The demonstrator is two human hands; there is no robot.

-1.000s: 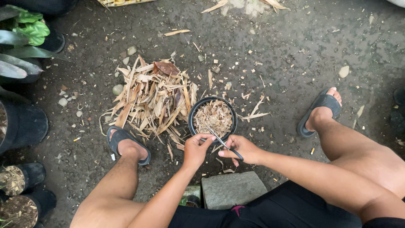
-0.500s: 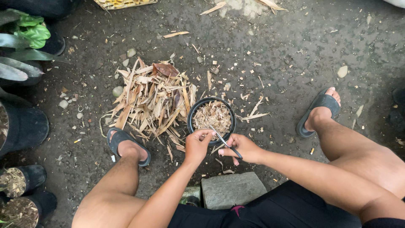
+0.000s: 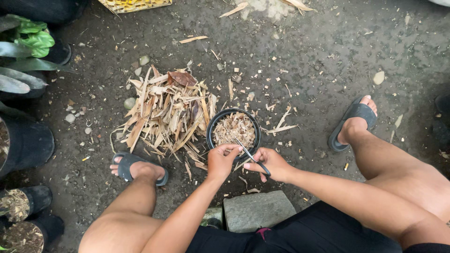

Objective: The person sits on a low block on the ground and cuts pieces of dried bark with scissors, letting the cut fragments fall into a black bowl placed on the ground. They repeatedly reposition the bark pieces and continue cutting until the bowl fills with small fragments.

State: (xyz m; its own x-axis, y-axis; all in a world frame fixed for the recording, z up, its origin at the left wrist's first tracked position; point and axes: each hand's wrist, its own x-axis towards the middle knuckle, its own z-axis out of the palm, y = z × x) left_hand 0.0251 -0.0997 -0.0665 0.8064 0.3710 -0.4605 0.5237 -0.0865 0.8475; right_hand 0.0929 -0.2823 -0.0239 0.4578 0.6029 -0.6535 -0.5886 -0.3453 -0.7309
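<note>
**Scissors at work over a pot of dry leaf cuttings**

A person sits low on a grey stone block (image 3: 257, 210), knees spread, both arms reaching down to the dark, gritty ground (image 3: 328, 56). The right hand (image 3: 271, 163) is closed around the black handles of a small pair of scissors (image 3: 248, 154), whose thin blades point up and left over the near rim of a round black plastic pot (image 3: 212, 127). The pot is filled with chopped, pale brown dry leaf pieces (image 3: 233, 130). The left hand (image 3: 221, 160) sits just beside the right, at the pot's near edge, its fingertips pinched together at the blades; what they pinch is too small to make out.

Just left of the pot, touching it, lies a loose heap of long dry tan leaf strips (image 3: 168, 112), with scraps scattered all round. A foot in a dark sandal (image 3: 136, 169) rests below the heap; the other sandalled foot (image 3: 352, 122) is well off to the right. Black nursery pots (image 3: 23, 140) and green leaves (image 3: 28, 37) line the left edge, and a yellow woven basket (image 3: 133, 4) shows at the top.
</note>
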